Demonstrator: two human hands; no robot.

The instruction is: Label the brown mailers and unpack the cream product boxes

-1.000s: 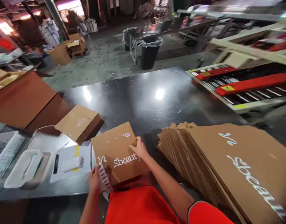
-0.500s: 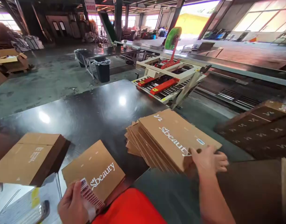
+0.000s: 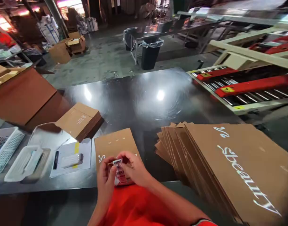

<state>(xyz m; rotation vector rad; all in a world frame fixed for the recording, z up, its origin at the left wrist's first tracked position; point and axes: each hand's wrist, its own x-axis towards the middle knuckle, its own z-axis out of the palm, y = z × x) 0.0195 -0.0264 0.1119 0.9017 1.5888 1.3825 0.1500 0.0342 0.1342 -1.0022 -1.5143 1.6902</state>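
Observation:
Both hands meet over a small flattened cardboard carton at the table's near edge. My left hand holds a strip of barcode labels by its side. Fingers of my right hand pinch the same strip near its top label. Part of the carton's white lettering is hidden behind the hands. To the right lies a fanned stack of flattened cartons with white "Sbeauty" print, apart from both hands.
Left on the black table are a bundle of folded cartons, papers with a marker, a white tray and a perforated basket. A carton-sealing machine with red parts stands right. A lined bin stands beyond.
My view has swung left. My right hand has left the stack of large cartons and come to the label strip in my left hand. The top carton's small label is no longer in view.

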